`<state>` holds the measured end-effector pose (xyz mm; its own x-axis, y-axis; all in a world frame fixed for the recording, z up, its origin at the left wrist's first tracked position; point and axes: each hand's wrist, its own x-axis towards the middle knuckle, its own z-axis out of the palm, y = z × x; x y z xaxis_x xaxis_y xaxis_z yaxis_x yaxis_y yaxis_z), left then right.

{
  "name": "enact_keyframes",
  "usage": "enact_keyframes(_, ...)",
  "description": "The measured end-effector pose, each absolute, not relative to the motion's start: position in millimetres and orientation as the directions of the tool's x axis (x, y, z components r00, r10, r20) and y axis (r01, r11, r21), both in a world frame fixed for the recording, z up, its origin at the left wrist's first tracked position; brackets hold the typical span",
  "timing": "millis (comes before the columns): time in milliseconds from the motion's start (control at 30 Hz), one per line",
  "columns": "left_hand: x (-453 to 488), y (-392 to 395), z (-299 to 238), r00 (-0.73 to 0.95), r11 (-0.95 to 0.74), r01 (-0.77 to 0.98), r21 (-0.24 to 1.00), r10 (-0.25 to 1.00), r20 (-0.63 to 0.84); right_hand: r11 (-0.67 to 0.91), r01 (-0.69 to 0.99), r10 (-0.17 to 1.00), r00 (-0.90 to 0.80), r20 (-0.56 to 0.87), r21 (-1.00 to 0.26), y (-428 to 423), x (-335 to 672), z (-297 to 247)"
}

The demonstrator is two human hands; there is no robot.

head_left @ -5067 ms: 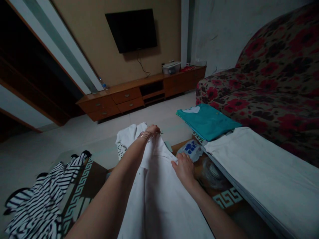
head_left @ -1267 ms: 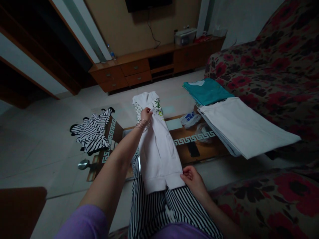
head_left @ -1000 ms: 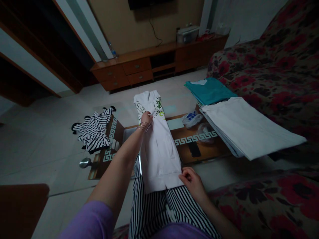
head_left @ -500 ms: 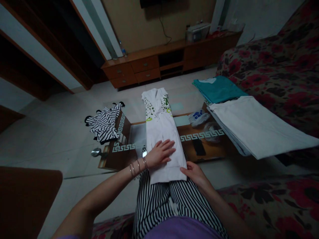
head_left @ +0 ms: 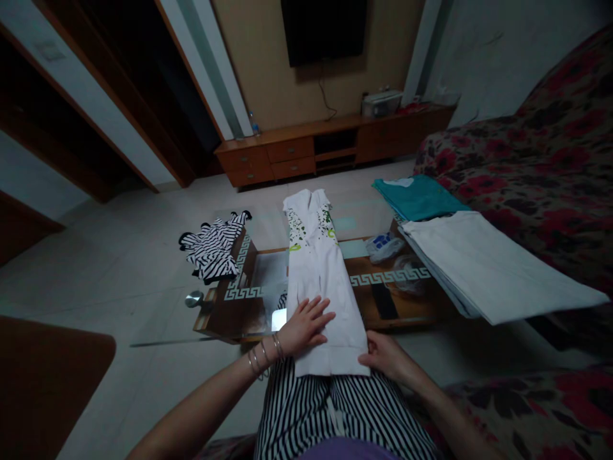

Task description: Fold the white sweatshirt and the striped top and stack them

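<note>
A white shirt (head_left: 318, 275) with green and black splatter print lies folded into a long strip on a glass table, its near end reaching over the edge towards my striped trousers. My left hand (head_left: 306, 326), bracelets at its wrist, rests flat on the lower part of the shirt with fingers spread. At the near right corner, my right hand (head_left: 383, 354) pinches the shirt's edge between thumb and curled fingers. To the left lies a crumpled black-and-white striped garment (head_left: 218, 246). Folded on the right are a teal garment (head_left: 421, 197) and a pale grey-white one (head_left: 493, 265).
The glass table has a patterned border (head_left: 390, 276). A dark phone-like object (head_left: 384, 301) and a plastic bag (head_left: 384, 247) show by its right half. A flowered sofa (head_left: 507, 134) stands at right, a wooden TV cabinet (head_left: 292, 153) beyond, a brown chair-like shape (head_left: 52, 383) at left.
My view has tilted up, so the scene sits lower and more of the television shows. Both hands keep nearly the same places on the shirt.
</note>
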<state>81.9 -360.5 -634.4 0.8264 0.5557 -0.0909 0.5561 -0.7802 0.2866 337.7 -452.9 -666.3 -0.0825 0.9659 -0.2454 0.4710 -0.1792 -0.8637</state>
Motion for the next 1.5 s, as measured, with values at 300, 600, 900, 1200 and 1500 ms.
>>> enact_keyframes(300, 89.7, -379.9, -636.0, 0.756, -0.713, 0.638, 0.291, 0.652, -0.061, 0.291, 0.861, 0.956, -0.278, 0.092, -0.417, -255.8, 299.2, -573.3)
enact_keyframes(600, 84.3, -380.0, -651.4, 0.765, -0.712, 0.622, 0.326, 0.642, -0.055, 0.224, 0.928, 0.974, -0.216, 0.062, -0.296, -146.2, 213.3, -605.5)
enact_keyframes(900, 52.6, -397.7, -647.9, 0.788, -0.744, 0.504, 0.439, 0.604, 0.120, 0.340, 0.851, 0.938, -0.339, 0.075, -0.400, -182.9, 240.6, -607.7)
enact_keyframes(1200, -11.8, -400.7, -660.6, 0.797, -0.800, 0.598, -0.054, 0.587, 0.141, 0.795, 0.552, 0.606, -0.741, 0.291, -0.251, -395.7, 389.9, -655.9)
enact_keyframes(1500, 21.7, -377.0, -647.3, 0.908, -0.908, 0.418, -0.034, 0.416, 0.056, 0.819, 0.527, 0.573, -0.733, 0.366, -0.227, -398.3, 358.3, -672.1)
